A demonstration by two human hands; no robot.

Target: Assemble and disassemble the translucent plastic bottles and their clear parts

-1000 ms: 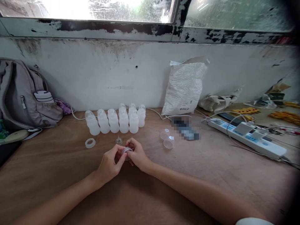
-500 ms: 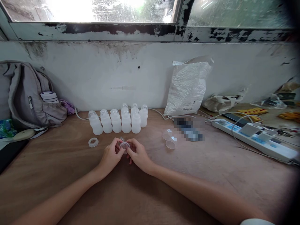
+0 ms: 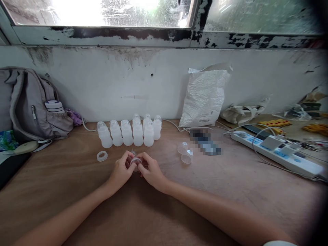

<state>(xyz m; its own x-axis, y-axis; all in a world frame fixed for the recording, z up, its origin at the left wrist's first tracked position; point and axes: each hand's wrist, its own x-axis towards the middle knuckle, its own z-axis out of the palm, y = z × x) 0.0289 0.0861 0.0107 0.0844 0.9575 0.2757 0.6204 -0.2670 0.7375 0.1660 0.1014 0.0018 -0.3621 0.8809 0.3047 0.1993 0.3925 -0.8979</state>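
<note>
Left hand and right hand pinch a clear round part between them, apparently mid-adjustment; further handling would call for even fingertip pressure. Frosted bottles stand beyond the hands, a loose ring to their left.

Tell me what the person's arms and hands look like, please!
The left hand and right hand are both bare, with no gloves. No watch or bracelet shows on either wrist. The right arm has what looks like a white, rounded sleeve edge near the picture's bottom corner. No sleeve shows on the left arm.
</note>
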